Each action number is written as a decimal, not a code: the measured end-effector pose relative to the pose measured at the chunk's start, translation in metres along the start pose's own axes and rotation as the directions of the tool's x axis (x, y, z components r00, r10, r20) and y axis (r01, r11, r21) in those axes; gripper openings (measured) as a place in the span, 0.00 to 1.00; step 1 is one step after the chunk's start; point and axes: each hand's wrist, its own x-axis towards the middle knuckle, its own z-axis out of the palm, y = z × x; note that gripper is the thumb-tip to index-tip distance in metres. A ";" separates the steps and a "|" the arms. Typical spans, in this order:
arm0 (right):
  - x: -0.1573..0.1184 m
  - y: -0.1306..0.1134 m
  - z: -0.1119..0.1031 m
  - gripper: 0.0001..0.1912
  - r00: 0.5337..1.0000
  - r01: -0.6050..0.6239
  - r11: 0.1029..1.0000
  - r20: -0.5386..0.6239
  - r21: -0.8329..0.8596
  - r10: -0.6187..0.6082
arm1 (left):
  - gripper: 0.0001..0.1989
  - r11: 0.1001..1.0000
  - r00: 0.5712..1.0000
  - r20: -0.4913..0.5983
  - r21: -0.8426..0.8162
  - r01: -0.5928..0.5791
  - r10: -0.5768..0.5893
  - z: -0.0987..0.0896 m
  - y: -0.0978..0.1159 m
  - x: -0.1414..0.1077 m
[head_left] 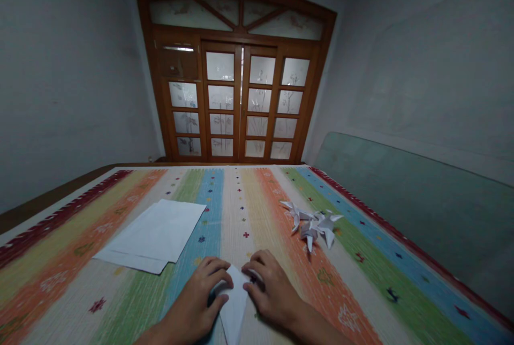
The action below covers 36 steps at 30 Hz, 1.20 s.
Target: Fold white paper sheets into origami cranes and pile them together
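While folded paper [234,310] is held at its edges by the left hand [205,292] and right hand [271,287], it may be creased askew by uneven pressure.

Straight ahead of me, wooden doors [237,93], patterned panes [220,97] glowing softly | pale walls [72,77] both sides | green panel [417,200] along my right | striped tablecloth [231,211] before me | light dim

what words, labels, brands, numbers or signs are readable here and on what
No readable text anywhere.
Folded paper: none visible.
Loose sheets: none visible.
Paper figures: none visible.
Tablecloth: coloured motifs, no lettering.
Door panes: plant-like designs only.
Small pale mark on the upper-left door panel: too small to read.
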 end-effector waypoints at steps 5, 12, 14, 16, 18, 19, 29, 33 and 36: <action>0.004 0.003 0.000 0.10 0.999 -0.048 0.990 -0.008 0.136 0.049 | 0.17 0.997 1.000 0.002 -0.066 0.027 -0.026 0.004 -0.004 -0.001; 0.006 0.002 0.003 0.12 1.000 -0.009 0.915 0.005 0.404 0.008 | 0.25 0.986 0.997 -0.054 -0.160 0.041 -0.050 0.011 -0.007 -0.003; 0.005 0.000 0.004 0.11 1.000 0.009 0.916 0.013 0.401 -0.015 | 0.25 0.983 0.998 -0.056 -0.183 0.017 -0.027 0.011 -0.005 -0.003; 0.003 -0.002 0.004 0.13 0.998 0.032 0.932 0.031 0.360 -0.046 | 0.24 0.981 0.999 -0.048 -0.192 0.004 -0.014 0.010 -0.002 -0.001; 0.001 -0.004 0.003 0.17 0.995 0.047 0.951 0.072 0.305 -0.072 | 0.21 0.980 0.999 -0.044 -0.198 0.005 -0.014 0.008 0.001 0.001; 0.000 -0.005 0.003 0.18 0.992 0.052 0.960 0.094 0.275 -0.081 | 0.19 0.979 0.999 -0.040 -0.202 0.009 -0.018 0.006 0.003 0.002; -0.002 -0.006 -0.001 0.16 0.966 0.209 0.978 0.150 0.017 -0.209 | 0.14 0.992 0.996 -0.053 -0.114 0.062 -0.068 -0.006 -0.001 0.004; -0.002 -0.007 -0.003 0.16 0.962 0.234 0.972 0.145 -0.017 -0.229 | 0.11 0.983 0.985 -0.065 -0.096 0.156 -0.162 -0.006 0.001 0.004; -0.002 -0.008 -0.004 0.18 0.963 0.233 0.972 0.145 -0.019 -0.228 | 0.07 0.973 0.973 -0.077 -0.090 0.212 -0.219 -0.003 0.002 0.004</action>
